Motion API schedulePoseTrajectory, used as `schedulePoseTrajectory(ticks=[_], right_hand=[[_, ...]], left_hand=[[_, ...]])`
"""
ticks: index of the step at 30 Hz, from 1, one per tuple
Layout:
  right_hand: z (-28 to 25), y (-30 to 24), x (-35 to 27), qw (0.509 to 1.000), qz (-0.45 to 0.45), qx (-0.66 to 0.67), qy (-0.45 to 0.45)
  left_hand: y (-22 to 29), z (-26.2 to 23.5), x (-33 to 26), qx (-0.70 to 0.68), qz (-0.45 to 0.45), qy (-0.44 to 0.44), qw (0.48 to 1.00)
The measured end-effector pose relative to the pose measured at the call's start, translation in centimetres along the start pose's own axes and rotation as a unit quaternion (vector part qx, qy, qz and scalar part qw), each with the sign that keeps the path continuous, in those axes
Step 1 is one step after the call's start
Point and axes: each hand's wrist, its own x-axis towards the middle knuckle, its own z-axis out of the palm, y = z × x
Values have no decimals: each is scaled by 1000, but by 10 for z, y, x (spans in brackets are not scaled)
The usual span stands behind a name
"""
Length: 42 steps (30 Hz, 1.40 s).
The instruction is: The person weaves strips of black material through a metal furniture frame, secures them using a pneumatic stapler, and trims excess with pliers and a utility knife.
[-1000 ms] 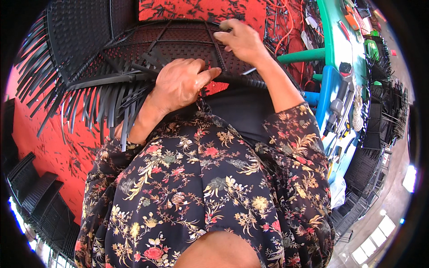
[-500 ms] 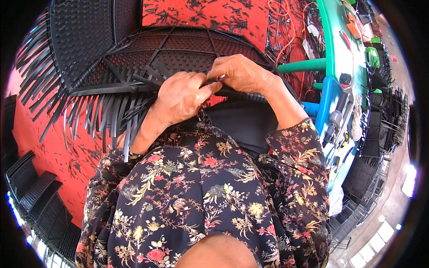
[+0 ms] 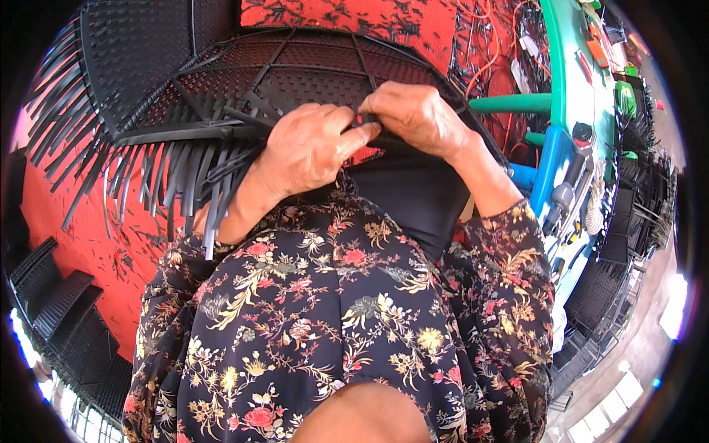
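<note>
A black woven wicker chair piece (image 3: 310,83) with a ribbed frame lies across my lap. Loose flat black strips (image 3: 159,181) fan out from its left edge and hang down. My left hand (image 3: 309,148) is closed at the near rim, thumb pointing right, pinching a dark weaving strip. Just to its right, my right hand (image 3: 419,118) is bent at the wrist, with fingers pinched together on the strip at the rim. The fingertips nearly meet, and the part of the strip between them is mostly hidden.
On my right stands a green-edged table (image 3: 557,59) holding a power tool (image 3: 569,173), a cord coil (image 3: 595,203) and orange-handled tools. Red flooring (image 3: 74,244) is strewn with black scraps. An orange cable (image 3: 493,59) runs beyond the chair; more woven pieces (image 3: 66,303) stand lower left.
Both hands have shifted slightly right in the picture, the right hand also a little upward. Its fingers have curled more over the rim. Both hands stay closed.
</note>
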Motion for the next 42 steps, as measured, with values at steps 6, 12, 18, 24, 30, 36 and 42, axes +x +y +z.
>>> schedulePoseTrajectory(ticks=[6, 12, 18, 24, 30, 36, 42], right_hand=[[14, 6, 6, 987, 67, 110, 96], [16, 1, 11, 961, 181, 191, 90], [16, 14, 20, 891, 308, 332, 17], [10, 17, 24, 856, 353, 377, -17], [10, 12, 25, 836, 384, 392, -6], [16, 14, 26, 870, 361, 335, 25], [21, 14, 25, 866, 352, 349, 66]], left_hand=[[-4, 0, 1, 9, -1, -35, 999], [-11, 1, 0, 12, 18, -35, 999], [-19, 1, 4, -12, 46, -38, 998], [-21, 1, 4, -1, 25, -72, 997], [-25, 2, 5, -7, 48, -61, 997], [-27, 2, 4, -8, 32, -76, 997], [-29, 3, 4, -19, 23, -74, 997]])
